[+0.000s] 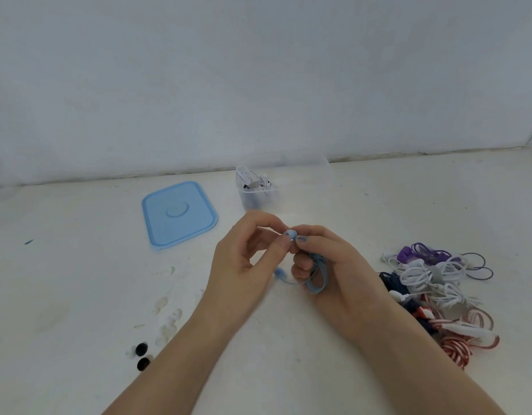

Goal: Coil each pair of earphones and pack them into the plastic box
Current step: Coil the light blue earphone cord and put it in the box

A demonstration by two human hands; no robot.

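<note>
Stained white tabletop (79,295) against a white wall (258,70) — both hands' grip pinching blue earphones (314,274).

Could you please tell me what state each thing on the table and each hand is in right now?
blue earphones: partly coiled round right fingers.
left hand: pinches the earbud end.
right hand: holds the coil.
plastic box: open, white earphones inside.
blue lid: off, flat on the table.
earphone pile: tangled, unpacked.
two black ear tips: loose on the table.
</note>
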